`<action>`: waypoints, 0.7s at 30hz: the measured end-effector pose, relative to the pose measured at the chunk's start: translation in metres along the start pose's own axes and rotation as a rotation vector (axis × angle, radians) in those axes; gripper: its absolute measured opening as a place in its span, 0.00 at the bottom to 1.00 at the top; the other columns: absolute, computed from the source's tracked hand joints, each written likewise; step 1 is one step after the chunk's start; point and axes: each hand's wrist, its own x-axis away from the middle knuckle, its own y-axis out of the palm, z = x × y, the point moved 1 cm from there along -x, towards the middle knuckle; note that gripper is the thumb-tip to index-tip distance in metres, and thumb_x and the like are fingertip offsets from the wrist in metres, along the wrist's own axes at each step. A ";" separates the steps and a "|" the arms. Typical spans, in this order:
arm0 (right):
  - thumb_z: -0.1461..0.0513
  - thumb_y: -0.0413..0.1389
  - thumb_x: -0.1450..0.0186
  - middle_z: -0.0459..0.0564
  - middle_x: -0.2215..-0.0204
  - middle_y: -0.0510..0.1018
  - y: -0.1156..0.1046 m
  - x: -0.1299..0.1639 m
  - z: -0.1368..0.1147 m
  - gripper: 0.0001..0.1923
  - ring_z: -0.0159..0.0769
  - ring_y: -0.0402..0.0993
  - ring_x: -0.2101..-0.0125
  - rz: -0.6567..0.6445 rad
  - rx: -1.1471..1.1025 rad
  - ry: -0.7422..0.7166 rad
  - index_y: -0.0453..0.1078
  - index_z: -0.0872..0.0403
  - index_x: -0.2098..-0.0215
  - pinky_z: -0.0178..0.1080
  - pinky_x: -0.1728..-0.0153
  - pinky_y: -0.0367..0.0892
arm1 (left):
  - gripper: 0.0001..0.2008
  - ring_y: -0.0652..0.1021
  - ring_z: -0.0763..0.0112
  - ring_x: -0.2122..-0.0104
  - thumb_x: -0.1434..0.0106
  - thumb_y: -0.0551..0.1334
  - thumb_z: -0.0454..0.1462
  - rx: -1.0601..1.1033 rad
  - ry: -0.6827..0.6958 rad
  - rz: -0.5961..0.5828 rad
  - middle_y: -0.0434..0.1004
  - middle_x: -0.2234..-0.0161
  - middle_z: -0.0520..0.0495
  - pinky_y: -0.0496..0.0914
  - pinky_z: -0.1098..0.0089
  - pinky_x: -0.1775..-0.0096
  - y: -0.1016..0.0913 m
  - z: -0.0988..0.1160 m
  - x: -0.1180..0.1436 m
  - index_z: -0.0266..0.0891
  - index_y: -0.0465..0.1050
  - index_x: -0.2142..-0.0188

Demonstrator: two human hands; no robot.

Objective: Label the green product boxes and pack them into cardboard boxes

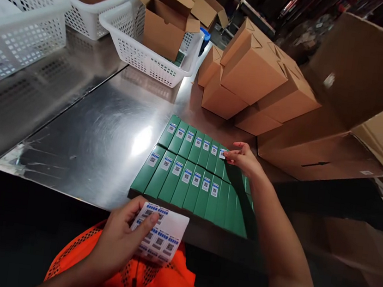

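Note:
Two rows of narrow green boxes (183,198) lie side by side near the table's front edge. Many of them carry a small white and blue label with a square code; those at the right end of the front row show plain green. My left hand (124,233) grips a sheet of labels (170,229) below the boxes, thumb on top. Part of the sheet is bare backing. My right hand (241,159) pinches a label (222,154) at the upper end of a back-row box. My right forearm hides some boxes at the right.
On the steel table (86,149), white perforated baskets (146,59) stand at the back left, one holding an open carton (163,28). Closed brown cartons (252,72) are stacked behind the green boxes. A large open carton (303,143) stands at the right.

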 end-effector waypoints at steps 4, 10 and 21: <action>0.69 0.65 0.50 0.39 0.80 0.74 0.002 0.000 0.000 0.27 0.36 0.73 0.77 0.010 0.016 -0.011 0.55 0.48 0.62 0.34 0.78 0.68 | 0.18 0.76 0.69 0.76 0.43 0.67 0.51 -0.049 -0.038 -0.088 0.76 0.77 0.49 0.74 0.73 0.75 -0.003 -0.005 -0.002 0.39 0.70 0.72; 0.69 0.65 0.49 0.38 0.82 0.73 0.005 -0.001 0.000 0.27 0.32 0.72 0.78 0.031 0.090 -0.030 0.54 0.50 0.60 0.32 0.77 0.68 | 0.18 0.77 0.68 0.76 0.43 0.68 0.50 -0.045 -0.042 -0.092 0.75 0.77 0.49 0.73 0.73 0.76 -0.005 -0.005 -0.002 0.39 0.69 0.73; 0.62 0.73 0.57 0.36 0.83 0.67 -0.008 -0.020 -0.003 0.29 0.30 0.62 0.83 0.027 0.377 -0.052 0.62 0.52 0.63 0.31 0.85 0.54 | 0.20 0.76 0.68 0.77 0.46 0.69 0.51 0.047 -0.066 -0.047 0.73 0.77 0.50 0.73 0.72 0.78 -0.002 0.001 0.004 0.38 0.68 0.73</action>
